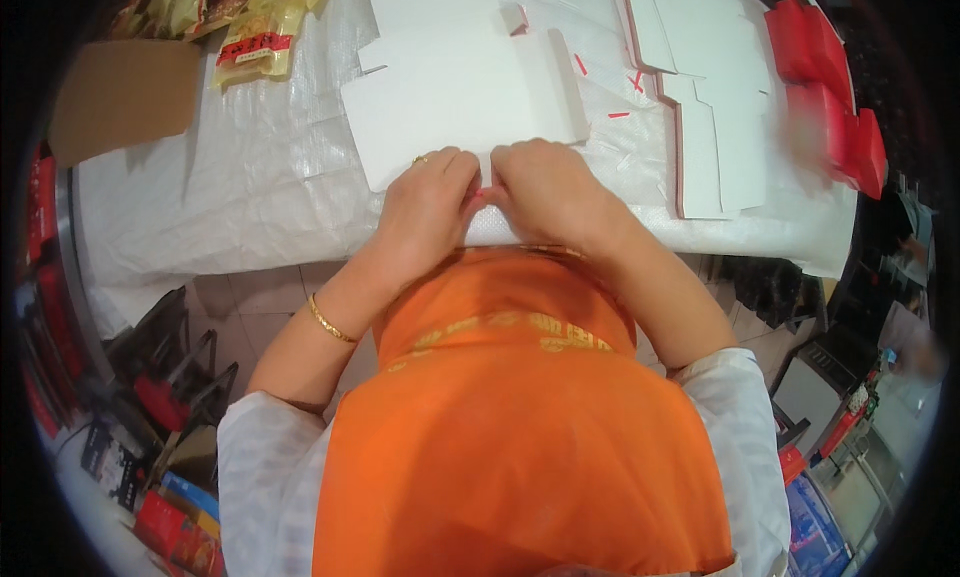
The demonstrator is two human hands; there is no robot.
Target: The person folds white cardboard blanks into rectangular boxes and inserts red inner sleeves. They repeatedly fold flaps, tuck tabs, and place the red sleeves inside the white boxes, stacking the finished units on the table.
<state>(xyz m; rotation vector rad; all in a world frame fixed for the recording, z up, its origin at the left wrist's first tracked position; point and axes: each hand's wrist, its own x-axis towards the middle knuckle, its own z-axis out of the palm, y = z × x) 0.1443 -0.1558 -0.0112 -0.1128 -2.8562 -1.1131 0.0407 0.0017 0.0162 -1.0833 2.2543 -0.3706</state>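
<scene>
Close together at the table's front edge, my left hand [432,199] and my right hand [545,187] are both closed. Between their fingertips shows a small red strip [484,194], pinched from either side; most of it is hidden by the fingers. Just beyond lies a flat, unfolded white cardboard box blank [460,107], its near edge by my knuckles. Several short red strips [619,116] are scattered on the white sheet to the right of the blank.
A stack of white box blanks [695,147] lies at the right, beside red boxes [825,97] along the edge. Yellow food packets [260,42] and a brown cardboard piece [125,99] are at the far left. A white woven sheet [270,187] covers the table.
</scene>
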